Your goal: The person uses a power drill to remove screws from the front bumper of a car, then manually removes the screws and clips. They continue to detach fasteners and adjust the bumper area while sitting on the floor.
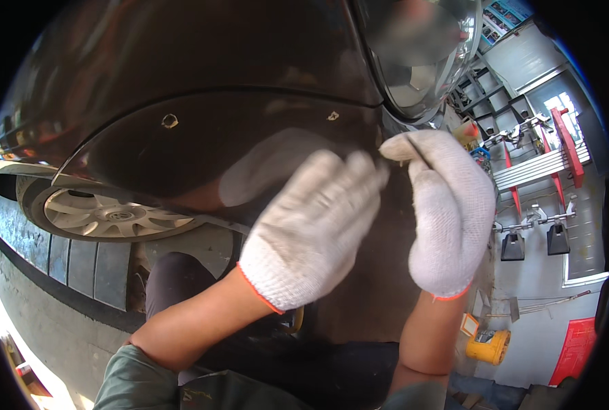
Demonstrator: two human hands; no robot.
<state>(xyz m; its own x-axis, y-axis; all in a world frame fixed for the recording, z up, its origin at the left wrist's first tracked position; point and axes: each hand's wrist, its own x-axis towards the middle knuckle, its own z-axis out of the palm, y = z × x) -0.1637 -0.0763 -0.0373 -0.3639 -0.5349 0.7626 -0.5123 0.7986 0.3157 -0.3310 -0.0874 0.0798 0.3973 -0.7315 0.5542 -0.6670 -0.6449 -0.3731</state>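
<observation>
Both my hands wear white knitted gloves with orange cuffs. My left hand (311, 232), slightly blurred, has its fingers stretched out in front of a dark, glossy car panel (140, 154). My right hand (451, 212) is curled beside it, near the panel's right end, with thumb and fingers drawn together. A thin dark line shows between those fingers; whether it is an object or a gap is unclear. Two small light, chipped spots mark the panel, one at the left (170, 121) and one nearer my hands (332, 116).
Above right is a headlight (420, 61); at left, a silver-spoked wheel (113, 213). My knee (178, 280) is close under the panel. Along the right stand a rack with red arms and clamps (571, 147), a yellow bucket (489, 346) and a red panel (574, 350).
</observation>
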